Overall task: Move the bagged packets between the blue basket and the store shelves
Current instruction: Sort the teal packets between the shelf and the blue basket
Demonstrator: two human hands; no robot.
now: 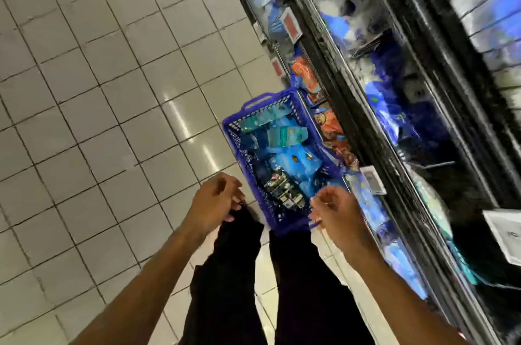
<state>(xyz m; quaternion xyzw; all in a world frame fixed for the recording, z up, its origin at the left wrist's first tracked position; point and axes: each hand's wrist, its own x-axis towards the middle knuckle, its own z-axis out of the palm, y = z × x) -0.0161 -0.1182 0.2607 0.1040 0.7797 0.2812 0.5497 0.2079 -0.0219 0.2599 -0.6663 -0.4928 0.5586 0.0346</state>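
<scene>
Plainly, much of the job is judged to be left: in the head view, the only one given, the basket (245,130) is seen on the tiled floor (84,90) just beside the shelves (394,107), and it is well filled with packets (284,136), light blue and teal ones heaped toward the middle and far end, with a darker bundle (284,192) at the near end. Along the shelves more bagged goods are seen, blue and orange, though these are smeared by motion and cannot be told apart with any certainty. Which way the packets are being carried cannot be settled from this view; no packet is seen in transit. The left hand (214,203) is held above the floor near the basket's near corner, fingers loosely curled, and nothing is gripped by it. The right hand (335,212) is held over the basket's near edge, likewise half curled and empty; whether the rim is touched cannot be told.
</scene>
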